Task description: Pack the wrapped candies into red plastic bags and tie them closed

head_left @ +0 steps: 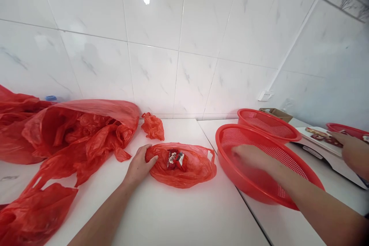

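Note:
My left hand (142, 163) grips the left edge of a thin red plastic bag (196, 173), thumb inside and fingers around the outside. The bag lies spread open on the white table. Inside it sit a dark red packet with white print (172, 159) and a small red and white packet (180, 160). My right hand (249, 156) reaches down into a large red plastic basket (271, 196) with perforated sides, just right of the bag. Motion blur smears its fingers, and whether they hold anything cannot be made out.
A big heap of red plastic bags (86, 123) covers the table's left side; a small crumpled red bag (153, 127) lies near the wall. Behind are a second red basket (268, 125) and a cardboard box (276, 114). Another person's hand (353, 150) is over a white scale (323, 150).

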Available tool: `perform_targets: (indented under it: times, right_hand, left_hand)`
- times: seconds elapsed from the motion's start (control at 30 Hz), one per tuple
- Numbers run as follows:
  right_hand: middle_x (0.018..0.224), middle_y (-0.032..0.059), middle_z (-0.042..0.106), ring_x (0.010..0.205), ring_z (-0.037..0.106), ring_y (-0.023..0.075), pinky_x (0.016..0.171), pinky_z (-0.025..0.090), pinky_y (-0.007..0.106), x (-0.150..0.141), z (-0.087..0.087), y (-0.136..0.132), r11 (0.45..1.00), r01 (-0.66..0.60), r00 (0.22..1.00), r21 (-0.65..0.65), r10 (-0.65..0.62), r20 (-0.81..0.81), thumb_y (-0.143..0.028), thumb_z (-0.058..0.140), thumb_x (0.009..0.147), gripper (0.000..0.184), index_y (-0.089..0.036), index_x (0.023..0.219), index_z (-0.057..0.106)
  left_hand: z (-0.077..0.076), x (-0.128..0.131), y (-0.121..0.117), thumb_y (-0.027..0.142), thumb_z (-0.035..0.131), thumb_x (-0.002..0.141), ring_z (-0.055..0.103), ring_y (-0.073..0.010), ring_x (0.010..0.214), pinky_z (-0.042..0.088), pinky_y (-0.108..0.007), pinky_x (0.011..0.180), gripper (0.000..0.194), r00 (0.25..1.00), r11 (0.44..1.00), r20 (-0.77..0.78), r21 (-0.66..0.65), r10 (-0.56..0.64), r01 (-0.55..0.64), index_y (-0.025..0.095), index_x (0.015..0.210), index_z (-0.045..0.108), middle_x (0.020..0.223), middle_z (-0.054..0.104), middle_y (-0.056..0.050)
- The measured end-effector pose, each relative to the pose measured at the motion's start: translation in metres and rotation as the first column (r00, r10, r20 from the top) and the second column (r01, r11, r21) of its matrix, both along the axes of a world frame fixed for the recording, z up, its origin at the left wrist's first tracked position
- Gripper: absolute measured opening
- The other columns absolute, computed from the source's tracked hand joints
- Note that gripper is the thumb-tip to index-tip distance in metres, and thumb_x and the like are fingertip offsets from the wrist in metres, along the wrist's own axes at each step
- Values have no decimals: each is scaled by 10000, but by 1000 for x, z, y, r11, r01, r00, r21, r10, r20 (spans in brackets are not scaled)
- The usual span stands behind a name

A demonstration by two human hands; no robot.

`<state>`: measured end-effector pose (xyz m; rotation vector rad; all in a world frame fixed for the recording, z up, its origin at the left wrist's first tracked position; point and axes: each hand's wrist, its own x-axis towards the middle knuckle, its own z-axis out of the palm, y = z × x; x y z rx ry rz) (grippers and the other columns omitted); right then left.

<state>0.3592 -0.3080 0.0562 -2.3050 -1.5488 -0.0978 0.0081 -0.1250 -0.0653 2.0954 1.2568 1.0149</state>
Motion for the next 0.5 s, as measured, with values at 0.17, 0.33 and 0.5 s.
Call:
perform_targets:
  times: [0.17,0.33,0.5]
  right_hand:
    - [718,6,582,593,489,154,510,281,281,-13,50,2,997,-26,985,66,15,169,-267,486,802,57,-240,751,489]
    - [798,-18,599,639,496,119,546,288,244,-80,43,17,967,-207,970,149,183,158,-242,461,818,63,-224,780,509]
    - [840,0,599,667,517,115,556,277,229,-117,3,51,936,-350,928,-31,351,129,-188,435,820,118,-215,873,537]
  left_hand:
    - [1,1,-1,440,502,800,468,-252,1192,374,-401,1006,499,1000,1000,0,-5,5,-5,230,1248,443,1292,484,-71]
    - [-1,2,0,440,509,796,460,-252,1203,375,-387,1007,507,1000,1000,7,-13,7,-7,224,1250,445,1287,490,-74]
    - [-2,1,1,439,509,796,472,-250,1189,376,-387,1004,503,1000,1000,11,-3,7,-7,224,1247,447,1279,499,-69]
